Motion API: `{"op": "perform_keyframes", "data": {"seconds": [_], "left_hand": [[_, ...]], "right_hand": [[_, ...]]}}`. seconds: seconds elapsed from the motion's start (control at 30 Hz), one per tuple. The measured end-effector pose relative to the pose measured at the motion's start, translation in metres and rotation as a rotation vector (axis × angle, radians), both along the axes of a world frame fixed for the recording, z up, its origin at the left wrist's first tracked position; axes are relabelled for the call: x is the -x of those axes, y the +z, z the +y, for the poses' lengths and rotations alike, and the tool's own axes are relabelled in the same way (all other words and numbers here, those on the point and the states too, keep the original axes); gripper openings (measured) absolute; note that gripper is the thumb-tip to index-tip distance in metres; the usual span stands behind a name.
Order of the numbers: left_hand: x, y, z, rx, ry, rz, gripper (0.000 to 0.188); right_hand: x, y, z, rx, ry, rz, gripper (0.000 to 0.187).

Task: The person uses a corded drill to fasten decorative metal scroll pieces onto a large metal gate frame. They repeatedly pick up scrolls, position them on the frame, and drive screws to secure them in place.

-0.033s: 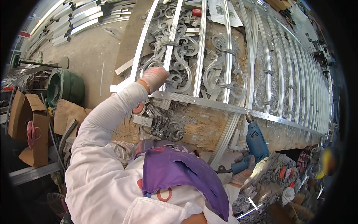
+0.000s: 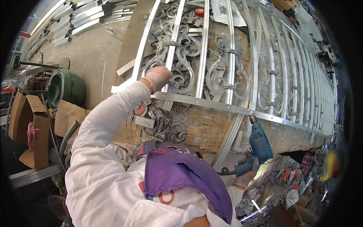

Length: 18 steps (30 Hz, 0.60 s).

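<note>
My right fingers [image 2: 255, 164] clamp the blue drill [image 2: 261, 145], its long axis running forward to the near rail [image 2: 211, 104]; my left fingers [image 2: 163, 74] curl at a bar [image 2: 170, 61], gripping or not I cannot tell.

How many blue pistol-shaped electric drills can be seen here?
1: the blue pistol-shaped electric drill, at lower right, held in the right hand, its tip at the long silver metal rail. Others may be hidden.
</note>
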State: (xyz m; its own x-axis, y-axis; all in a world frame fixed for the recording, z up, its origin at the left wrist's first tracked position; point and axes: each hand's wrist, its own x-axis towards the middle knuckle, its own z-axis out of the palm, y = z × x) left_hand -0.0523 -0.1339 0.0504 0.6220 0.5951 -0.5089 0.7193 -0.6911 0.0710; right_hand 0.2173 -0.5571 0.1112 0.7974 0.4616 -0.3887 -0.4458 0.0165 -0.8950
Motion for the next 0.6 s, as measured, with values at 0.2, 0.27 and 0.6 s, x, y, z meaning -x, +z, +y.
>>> {"op": "perform_keyframes", "data": {"seconds": [0.2, 0.27, 0.6], "left_hand": [[0.000, 0.002, 0.003, 0.072, 0.033, -0.162, 0.019], [0.011, -0.006, 0.003, 0.133, 0.092, -0.243, 0.029], [-0.001, 0.017, 0.028, -0.058, 0.185, -0.602, 0.026]], "right_hand": [[-0.007, 0.002, 0.006, 0.010, 0.013, -0.026, 0.053], [-0.010, 0.002, 0.006, 0.019, 0.028, -0.039, 0.054], [-0.028, 0.024, 0.035, 0.136, 0.090, -0.079, 0.056]]}}
